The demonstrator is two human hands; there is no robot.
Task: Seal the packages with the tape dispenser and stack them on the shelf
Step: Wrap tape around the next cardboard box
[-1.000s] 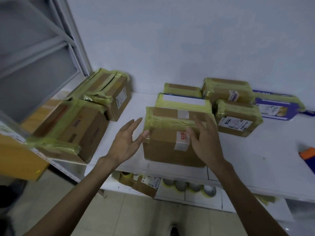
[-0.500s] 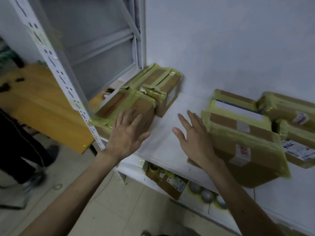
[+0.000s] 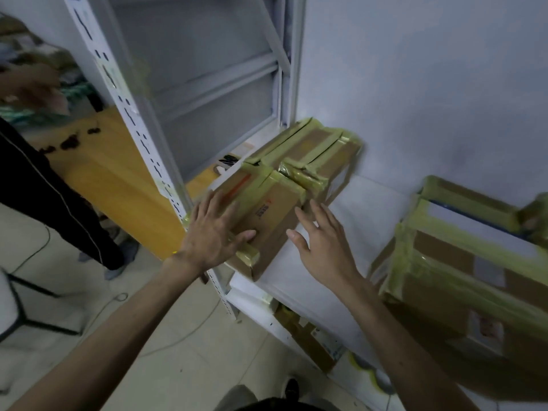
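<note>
A taped cardboard box (image 3: 267, 209) lies at the front left corner of the white shelf board (image 3: 355, 209). My left hand (image 3: 213, 232) rests flat on its top and left edge, thumb across the near corner. My right hand (image 3: 323, 244) hovers with spread fingers just right of that box, fingertips at its right side. Behind it sits a second taped box (image 3: 320, 155) against the wall. A large taped box (image 3: 462, 271) lies to the right, with another box (image 3: 471, 200) behind it. No tape dispenser is in view.
The white shelf upright (image 3: 139, 126) stands just left of the box. A yellow wooden table (image 3: 112, 179) and another person's dark trouser leg (image 3: 50, 200) are at left. Tape rolls (image 3: 370, 369) and a small box (image 3: 311, 339) lie on the lower shelf.
The view has swung left. Both hands left the large box and moved to the front left box; my left hand now lies on it and my right hand is at its side.
</note>
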